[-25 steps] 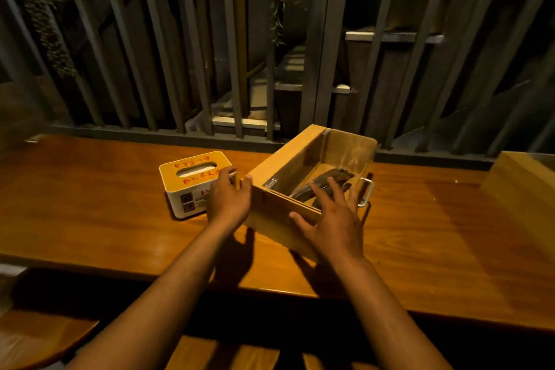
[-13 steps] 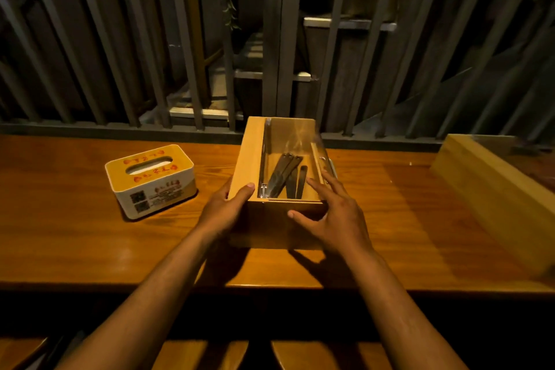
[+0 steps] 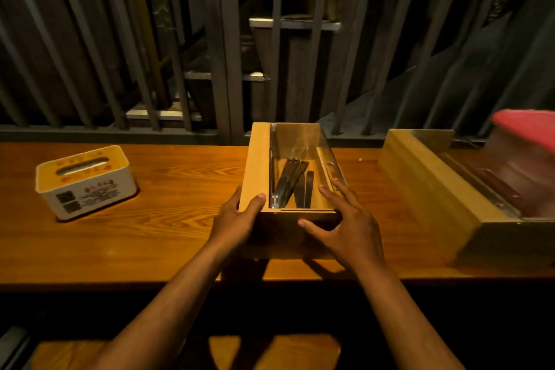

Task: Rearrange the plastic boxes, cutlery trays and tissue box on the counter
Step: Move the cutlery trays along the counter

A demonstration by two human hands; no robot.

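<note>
A wooden cutlery tray [image 3: 257, 165] with a clear lid stands lengthwise on the counter's middle, dark cutlery [image 3: 292, 182] inside. My left hand [image 3: 237, 216] grips its near left corner, thumb on the rim. My right hand [image 3: 345, 219] rests on its near right corner, fingers spread along the side. A white and yellow tissue box [image 3: 85, 182] sits apart at the left. A second wooden cutlery tray [image 3: 426, 186] lies at the right, with a blurred plastic box with a red lid [image 3: 528, 141] on or behind it.
The wooden counter [image 3: 180, 234] ends at a front edge just below my wrists. Grey metal railing bars [image 3: 222, 54] rise right behind the counter's far edge. Wooden stool tops [image 3: 270, 351] show below.
The tray has been turned from a diagonal to straight lengthwise and now stands further right of the tissue box. The second tray and red-lidded box came into view.
</note>
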